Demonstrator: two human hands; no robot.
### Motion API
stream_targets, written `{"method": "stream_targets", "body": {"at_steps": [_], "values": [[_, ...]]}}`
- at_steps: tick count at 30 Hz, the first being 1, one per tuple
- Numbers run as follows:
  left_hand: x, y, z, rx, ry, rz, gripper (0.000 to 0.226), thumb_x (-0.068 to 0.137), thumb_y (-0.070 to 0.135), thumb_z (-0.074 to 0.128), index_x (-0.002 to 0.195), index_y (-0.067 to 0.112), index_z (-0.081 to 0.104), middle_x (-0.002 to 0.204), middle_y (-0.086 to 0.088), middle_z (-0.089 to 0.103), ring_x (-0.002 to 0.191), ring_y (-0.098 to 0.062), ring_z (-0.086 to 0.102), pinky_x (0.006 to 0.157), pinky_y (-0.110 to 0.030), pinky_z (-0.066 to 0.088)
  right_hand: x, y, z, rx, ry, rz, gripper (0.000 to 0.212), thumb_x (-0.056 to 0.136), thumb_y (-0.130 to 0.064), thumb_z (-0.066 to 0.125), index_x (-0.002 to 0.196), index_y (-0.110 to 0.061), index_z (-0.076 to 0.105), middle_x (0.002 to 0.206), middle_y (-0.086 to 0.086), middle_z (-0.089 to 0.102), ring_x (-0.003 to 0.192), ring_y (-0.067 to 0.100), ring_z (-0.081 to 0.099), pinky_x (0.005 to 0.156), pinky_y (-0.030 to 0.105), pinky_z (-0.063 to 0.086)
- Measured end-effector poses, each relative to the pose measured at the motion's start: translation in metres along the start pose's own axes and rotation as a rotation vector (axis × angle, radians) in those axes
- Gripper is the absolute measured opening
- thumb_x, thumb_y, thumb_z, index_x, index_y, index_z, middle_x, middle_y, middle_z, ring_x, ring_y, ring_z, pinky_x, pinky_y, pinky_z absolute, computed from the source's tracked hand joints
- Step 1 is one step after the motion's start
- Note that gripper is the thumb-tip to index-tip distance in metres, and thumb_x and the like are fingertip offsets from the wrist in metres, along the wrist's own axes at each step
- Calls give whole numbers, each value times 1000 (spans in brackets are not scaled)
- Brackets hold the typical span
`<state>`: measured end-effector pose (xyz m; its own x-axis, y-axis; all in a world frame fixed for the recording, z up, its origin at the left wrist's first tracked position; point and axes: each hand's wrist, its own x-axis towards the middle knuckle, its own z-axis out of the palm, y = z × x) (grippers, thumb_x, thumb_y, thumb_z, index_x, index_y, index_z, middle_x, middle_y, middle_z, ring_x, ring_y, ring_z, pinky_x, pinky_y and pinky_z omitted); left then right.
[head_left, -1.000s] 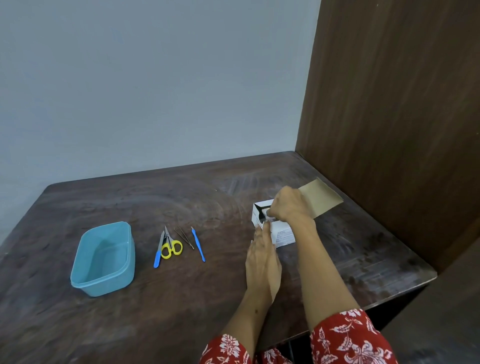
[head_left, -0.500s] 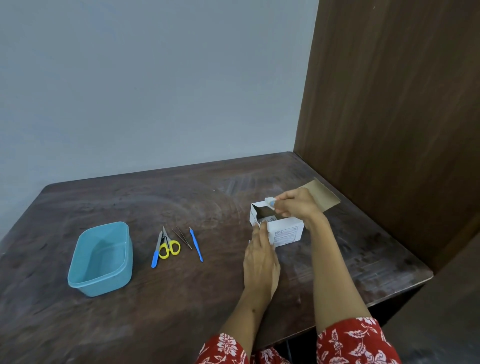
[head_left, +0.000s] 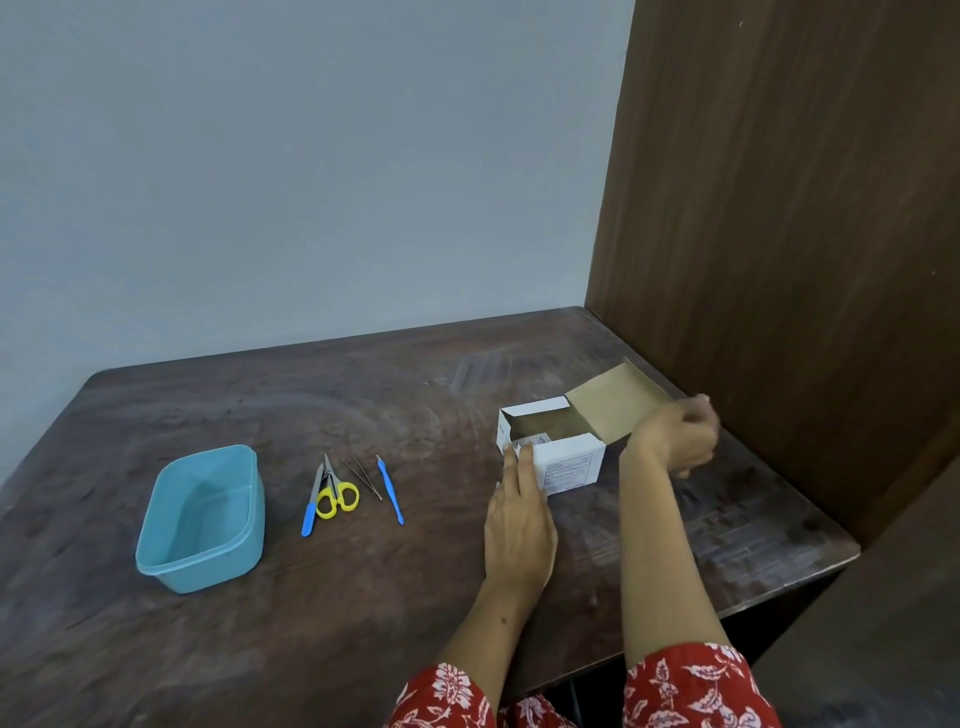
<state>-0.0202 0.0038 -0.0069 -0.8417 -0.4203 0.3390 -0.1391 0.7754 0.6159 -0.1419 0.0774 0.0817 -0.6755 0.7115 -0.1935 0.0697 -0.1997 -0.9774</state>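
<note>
Left hand: flat, fingers straight against box, centre right; press firmly.
Right hand: curled beside flap (holding anything? can't tell); move gently.

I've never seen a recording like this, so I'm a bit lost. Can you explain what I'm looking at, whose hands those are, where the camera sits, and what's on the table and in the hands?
There is no machine here: a person works with bare hands. One wide-angle camera worn on the head looks forward and down, so the arms enter from the bottom edge. On the dark wooden table are a blue plastic tub, a row of small tools (a blue-handled tool, yellow-handled scissors, thin tweezers, a slim blue pick) and a white cardboard box with its flap open. The left hand lies flat, its straight fingers touching the box's near corner. The right hand is curled beside the flap. It is blurred, so whether it holds anything cannot be told.
</note>
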Motion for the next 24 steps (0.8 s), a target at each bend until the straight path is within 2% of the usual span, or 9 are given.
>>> {"method": "stream_targets", "body": {"at_steps": [1,3,5,8,11,15,18,20,24], "values": [[-1,0,0,-13,1,4,57,96,11,35,147,13,12,156,-8,15,132,-28,39,104,-39,39,5,4,0,56,-36,124,33,95,-26,43,117,-14,63,121,6,63,114,26,56,100,41,38],[-2,0,-1,-39,4,4,58,95,13,38,147,14,12,156,-8,16,127,-30,44,101,-40,42,7,8,-1,188,-145,296,38,95,-35,45,113,-6,63,115,9,64,101,26,61,87,33,46],[-2,2,-2,-52,12,6,60,94,13,41,147,14,12,156,-7,17,126,-31,46,99,-40,43,4,7,-1,239,-205,291,40,92,-45,49,97,-9,66,101,8,67,86,22,63,74,28,47],[-1,3,-4,-67,16,8,63,92,10,44,147,12,12,155,-7,19,129,-30,43,99,-41,43,-9,3,2,254,-288,211,36,83,-49,57,76,-16,67,84,1,71,75,17,65,68,28,50],[-1,4,-5,-102,0,-38,67,90,8,45,146,12,10,152,-8,27,123,-31,48,96,-42,44,-24,4,4,236,-382,67,26,81,-40,62,66,-20,70,67,-10,69,69,8,63,69,26,48],[-1,3,-5,-142,-6,-92,69,92,10,42,148,9,1,153,-10,26,126,-28,46,99,-37,41,-38,18,1,183,-541,-173,17,81,-23,64,66,-18,71,66,-11,69,62,-6,61,62,13,47],[-1,2,-5,-163,0,-104,66,95,14,41,148,9,2,151,-10,31,124,-26,48,97,-34,42,-41,29,-1,-1,-690,-319,6,76,-22,72,70,-21,71,69,-7,70,70,6,66,69,27,56],[-1,1,-5,-194,5,-104,64,95,15,42,148,10,5,148,-8,36,123,-23,49,97,-32,42,-42,33,-2,-155,-762,-425,5,73,-24,74,76,-21,71,76,-5,71,78,10,66,74,37,57],[-1,-1,-5,-206,-15,-82,65,95,12,43,148,9,5,151,-7,31,131,-20,42,105,-31,38,-42,40,-2,-361,-825,-610,17,71,-22,78,86,-17,71,88,-2,71,83,11,64,75,36,57]]}}
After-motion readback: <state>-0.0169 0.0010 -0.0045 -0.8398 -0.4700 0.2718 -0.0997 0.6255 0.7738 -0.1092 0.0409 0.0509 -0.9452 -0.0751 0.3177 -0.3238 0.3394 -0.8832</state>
